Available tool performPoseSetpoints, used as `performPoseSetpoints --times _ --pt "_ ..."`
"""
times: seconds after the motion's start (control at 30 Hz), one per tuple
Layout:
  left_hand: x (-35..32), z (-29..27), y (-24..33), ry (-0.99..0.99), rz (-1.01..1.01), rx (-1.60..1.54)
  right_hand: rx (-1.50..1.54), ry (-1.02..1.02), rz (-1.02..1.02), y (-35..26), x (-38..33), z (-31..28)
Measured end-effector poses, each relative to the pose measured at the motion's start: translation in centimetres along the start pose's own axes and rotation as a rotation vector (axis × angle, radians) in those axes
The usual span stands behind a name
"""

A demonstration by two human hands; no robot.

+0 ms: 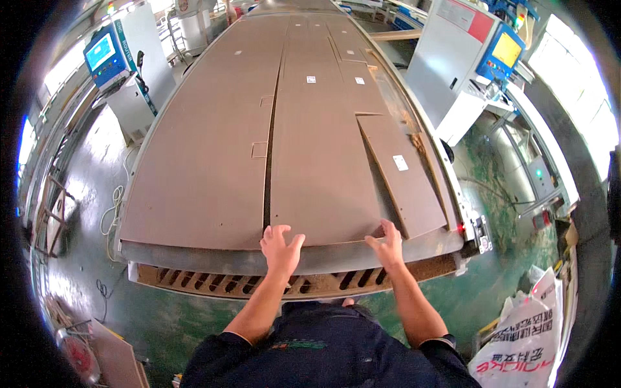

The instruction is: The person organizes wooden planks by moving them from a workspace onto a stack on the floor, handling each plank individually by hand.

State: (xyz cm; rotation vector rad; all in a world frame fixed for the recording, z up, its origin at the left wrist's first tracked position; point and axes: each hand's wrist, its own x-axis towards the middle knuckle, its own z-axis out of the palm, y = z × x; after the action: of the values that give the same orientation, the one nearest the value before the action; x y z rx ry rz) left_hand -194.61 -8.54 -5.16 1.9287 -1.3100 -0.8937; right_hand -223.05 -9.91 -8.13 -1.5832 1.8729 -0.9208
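A long brown panel point(323, 174) lies in the middle of a wide flat machine bed, its near end in front of me. At that end's left corner is my left hand point(280, 251), fingers curved beside the dark gap and thumb spread over the panel. My right hand point(388, 247) is at the right corner, fingers bent upward and thumb apart, pointing left. Both hands look open; whether the fingertips press on the panel I cannot tell. Right of it, a narrower brown board point(404, 181) with a white label point(400, 163) lies slightly skewed.
Another wide brown panel point(200, 155) fills the bed's left side. A grey roller point(194, 257) crosses the near end above a slotted wooden strip point(213, 283). Control cabinets with screens stand at left point(103, 52) and right point(506, 50). A printed white sack point(517, 343) lies at lower right.
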Motion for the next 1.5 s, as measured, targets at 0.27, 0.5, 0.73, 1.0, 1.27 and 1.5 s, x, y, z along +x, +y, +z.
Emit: performPoseSetpoints --times 0.27,0.5,0.73,1.0,1.27,1.5 --pt "-6.8 -1.6 -3.0 -0.031 -0.012 -0.141 0.198 0.109 0.123 1.2 -7.2 0.1" --pt "-11.5 -4.9 -8.9 -0.119 -0.077 -0.449 0.336 0.132 0.298 0.7 -15.6 -2.2" --pt "-11.0 -6.3 -8.5 -0.351 -0.439 -0.573 1.246 0.299 0.558 2.9 -20.0 1.7" --pt "-11.0 -4.6 -11.6 -0.457 -0.261 -0.692 1.627 0.179 0.549 -2.3 -31.7 6.4" --pt "-18.8 -6.4 -11.0 -0.712 -0.381 -0.729 1.826 0.367 0.469 -3.9 -43.1 9.1" --pt "-26.5 -7.9 -14.6 -1.334 -0.705 -0.648 1.791 0.532 0.525 -3.5 -47.8 8.9"
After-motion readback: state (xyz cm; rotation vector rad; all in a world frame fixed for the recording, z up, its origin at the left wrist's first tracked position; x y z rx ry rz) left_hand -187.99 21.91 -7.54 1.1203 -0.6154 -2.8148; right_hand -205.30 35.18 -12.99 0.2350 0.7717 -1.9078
